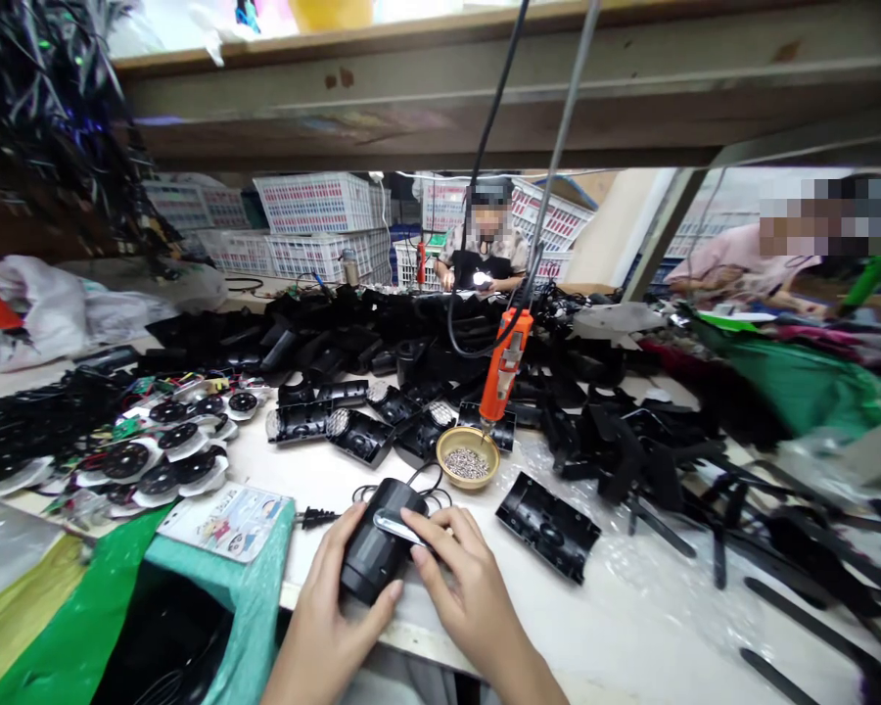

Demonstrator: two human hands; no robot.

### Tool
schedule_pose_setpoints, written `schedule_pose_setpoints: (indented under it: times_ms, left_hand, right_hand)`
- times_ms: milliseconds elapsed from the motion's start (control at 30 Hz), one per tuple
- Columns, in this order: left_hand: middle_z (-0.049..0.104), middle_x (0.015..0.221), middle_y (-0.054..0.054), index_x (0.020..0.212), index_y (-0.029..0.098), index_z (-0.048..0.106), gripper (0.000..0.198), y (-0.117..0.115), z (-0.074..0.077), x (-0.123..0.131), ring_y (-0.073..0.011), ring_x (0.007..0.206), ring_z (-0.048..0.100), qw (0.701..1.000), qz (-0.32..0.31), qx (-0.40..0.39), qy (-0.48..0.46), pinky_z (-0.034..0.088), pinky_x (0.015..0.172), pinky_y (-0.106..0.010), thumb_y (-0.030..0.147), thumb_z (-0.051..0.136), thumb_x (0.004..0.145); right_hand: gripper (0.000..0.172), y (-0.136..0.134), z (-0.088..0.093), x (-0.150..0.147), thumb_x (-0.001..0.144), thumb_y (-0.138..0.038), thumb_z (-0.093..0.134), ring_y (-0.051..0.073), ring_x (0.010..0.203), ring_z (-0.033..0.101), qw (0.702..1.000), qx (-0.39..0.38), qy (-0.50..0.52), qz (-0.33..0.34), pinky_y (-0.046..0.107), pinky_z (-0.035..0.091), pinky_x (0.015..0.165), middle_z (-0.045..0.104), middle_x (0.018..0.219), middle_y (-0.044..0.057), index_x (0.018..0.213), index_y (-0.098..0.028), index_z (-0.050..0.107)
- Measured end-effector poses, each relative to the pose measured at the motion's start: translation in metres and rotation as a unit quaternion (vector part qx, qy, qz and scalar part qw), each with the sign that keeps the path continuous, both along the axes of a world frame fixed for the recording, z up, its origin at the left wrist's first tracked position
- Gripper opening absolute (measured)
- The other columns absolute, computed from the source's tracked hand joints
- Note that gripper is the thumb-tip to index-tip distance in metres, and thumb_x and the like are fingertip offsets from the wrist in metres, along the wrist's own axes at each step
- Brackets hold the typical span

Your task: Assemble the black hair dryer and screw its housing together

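A black cylindrical housing [371, 563] lies tilted near the table's front edge, its cord running off behind it. My left hand [334, 597] is wrapped round its left side, with the thumb at the lower end. On its upper right side rests a silver-and-black strip [397, 527], pinched between the thumb and fingers of my right hand [459, 568]. A brass bowl of small screws [468, 458] stands just beyond, under a hanging orange electric screwdriver [505, 367]. To the right lies an open black half shell [548, 527]. A black plug [315, 517] is left of the housing.
Round speaker-like parts [180, 441] and a picture card [227, 521] lie left. More half shells [359, 436] and piled black parts [631, 441] sit behind and right. A shelf beam [426, 108] crosses overhead. Two people work beyond, one at centre, one at right.
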State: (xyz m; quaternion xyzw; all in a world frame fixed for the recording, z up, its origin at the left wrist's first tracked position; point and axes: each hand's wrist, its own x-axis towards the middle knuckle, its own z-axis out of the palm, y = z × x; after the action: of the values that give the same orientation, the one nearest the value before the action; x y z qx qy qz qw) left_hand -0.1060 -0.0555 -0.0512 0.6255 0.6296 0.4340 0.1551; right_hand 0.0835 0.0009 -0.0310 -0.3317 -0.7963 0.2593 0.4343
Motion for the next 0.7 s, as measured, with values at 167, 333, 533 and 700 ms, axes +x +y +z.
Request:
schedule_pose_setpoints:
  times_ms: [167,333,533,700]
  left_hand:
    - [0.049,0.156,-0.008,0.152,0.038,0.032,0.062,-0.003,0.000,-0.010,-0.0289,0.146,0.047,1.000,-0.016,-0.018,-0.003,0.044,0.118,-0.057,0.047,0.059,0.097]
    - [0.051,0.155,-0.008,0.151,0.035,0.040,0.054,0.007,0.028,-0.030,-0.0301,0.141,0.051,1.000,-0.015,-0.009,0.015,0.049,0.114,-0.054,0.046,0.053,0.099]
    - [0.073,0.123,-0.005,0.115,0.029,0.072,0.030,0.084,0.107,-0.020,-0.0243,0.118,0.066,0.982,-0.117,0.081,0.120,0.052,0.104,-0.038,0.046,0.052,0.100]
    - [0.078,0.094,-0.005,0.089,0.027,0.078,0.018,0.173,0.109,0.023,-0.0234,0.091,0.072,0.925,-0.287,0.018,0.248,0.056,0.084,-0.032,0.028,0.061,0.089]
  right_hand:
    - [0.044,0.008,0.024,0.005,0.104,-0.031,0.050,0.023,0.120,0.055,0.990,0.041,0.086,-0.100,0.040,0.047,0.102,0.055,0.127,0.009,0.148,-0.031,0.052]
    - [0.043,0.083,0.067,0.011,0.101,-0.050,0.043,0.027,0.116,0.056,0.896,-0.066,0.340,-0.278,0.044,0.045,0.100,0.059,0.124,0.013,0.125,-0.018,0.058]
    - [0.056,0.136,0.092,0.023,0.092,-0.069,0.048,0.024,0.088,0.067,0.923,-0.187,0.330,-0.074,0.039,0.055,0.083,0.071,0.095,0.009,0.100,-0.017,0.066]
    - [0.042,0.089,0.093,0.032,0.075,-0.047,0.078,0.018,0.083,0.063,0.939,-0.133,0.316,-0.027,0.029,0.053,0.078,0.066,0.093,0.001,0.099,-0.022,0.054]
